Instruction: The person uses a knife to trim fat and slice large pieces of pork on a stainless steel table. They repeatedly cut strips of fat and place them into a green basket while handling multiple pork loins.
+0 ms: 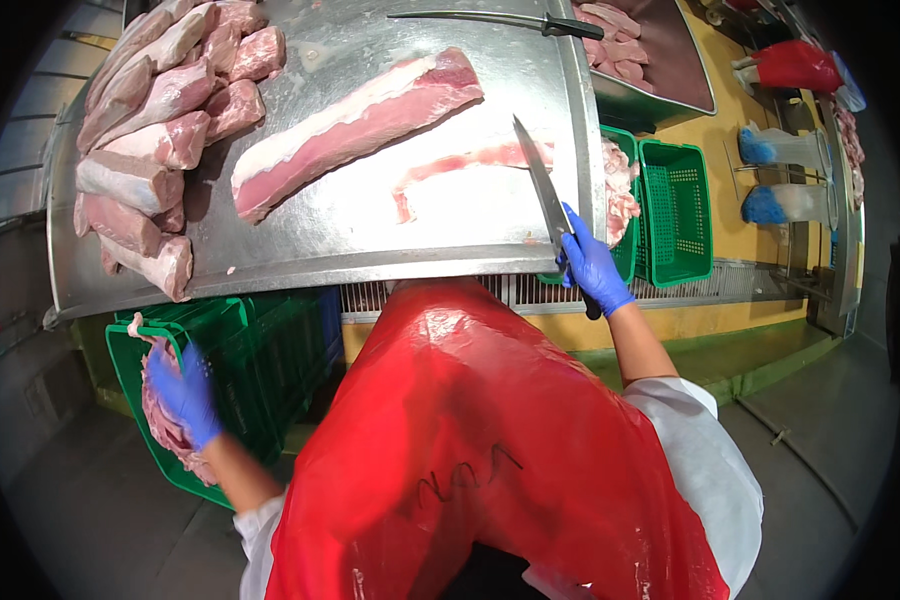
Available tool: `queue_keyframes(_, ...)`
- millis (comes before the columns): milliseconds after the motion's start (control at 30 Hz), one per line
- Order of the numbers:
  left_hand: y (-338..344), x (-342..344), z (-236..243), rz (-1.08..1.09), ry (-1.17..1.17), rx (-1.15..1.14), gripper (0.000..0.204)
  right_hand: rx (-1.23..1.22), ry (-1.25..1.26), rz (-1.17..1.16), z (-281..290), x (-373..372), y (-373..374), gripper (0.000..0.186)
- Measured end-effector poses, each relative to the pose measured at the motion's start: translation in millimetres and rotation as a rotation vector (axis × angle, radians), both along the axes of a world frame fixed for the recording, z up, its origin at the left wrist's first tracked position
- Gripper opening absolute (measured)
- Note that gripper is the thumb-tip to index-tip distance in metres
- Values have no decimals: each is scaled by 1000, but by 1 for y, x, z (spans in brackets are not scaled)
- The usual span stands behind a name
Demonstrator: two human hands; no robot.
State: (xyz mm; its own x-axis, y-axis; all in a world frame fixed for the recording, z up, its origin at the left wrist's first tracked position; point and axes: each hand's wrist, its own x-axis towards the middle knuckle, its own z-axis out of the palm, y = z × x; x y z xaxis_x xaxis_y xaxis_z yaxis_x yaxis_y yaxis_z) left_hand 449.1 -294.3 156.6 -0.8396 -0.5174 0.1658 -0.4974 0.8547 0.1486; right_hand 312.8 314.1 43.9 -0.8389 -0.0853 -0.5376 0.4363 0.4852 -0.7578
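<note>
Green crate (125, 350) of trimmings (162, 425) sits right under the table (310, 238) edge, probably for easy reach. Left hand (182, 393) is over it, fingers partly spread; it's blurry, so can't tell if it's gripping any. Right hand (596, 267) is wrapped round the knife (543, 185) handle, blade pointing away, likely for safety. Farther up, the loin (360, 137) lies mid-table, with the meat pile (165, 132) off left.

Knife (544, 182) at 1 o'clock, loin (355, 145) at 11, trimmings (167, 432) at 8.
Knife: long bare blade, tip toward 11 o'clock, black handle toward 5. Loin: long, pink, white fat along upper side, lying flat, 2-to-8 o'clock axis. Trimmings: pale pink, heaped in green crate (125, 395).
</note>
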Motion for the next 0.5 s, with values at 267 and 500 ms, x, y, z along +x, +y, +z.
queue_keyframes(267,375,-257,-184,-1127,18,244,31,462,324,161,-13,38,22,53)
queue_keyframes(500,418,-271,-201,-934,-279,322,21,450,307,134,-8,57,15,55)
